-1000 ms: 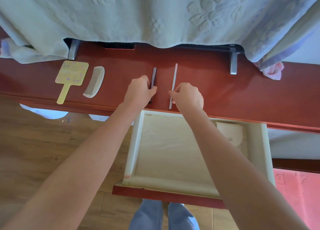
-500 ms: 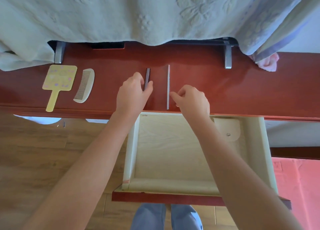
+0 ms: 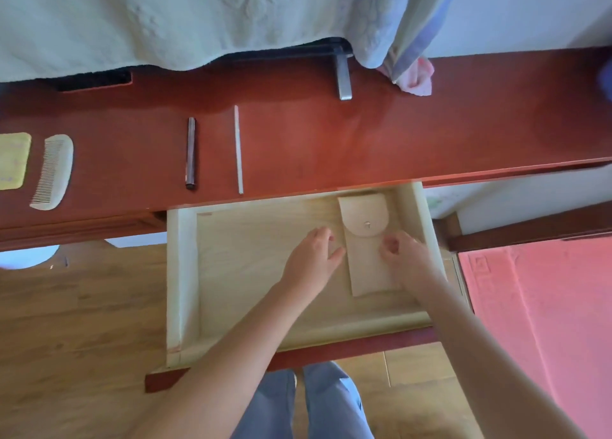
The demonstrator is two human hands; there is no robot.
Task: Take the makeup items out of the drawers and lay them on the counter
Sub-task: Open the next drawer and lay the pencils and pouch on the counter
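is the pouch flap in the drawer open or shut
Shut: the pouch has its rounded flap folded down flat, metal snap at its edge.

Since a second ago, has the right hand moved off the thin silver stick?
Yes. The right hand left the thin silver stick, pulling back off the red wooden counter into the open pale wooden drawer beside the cream pouch.
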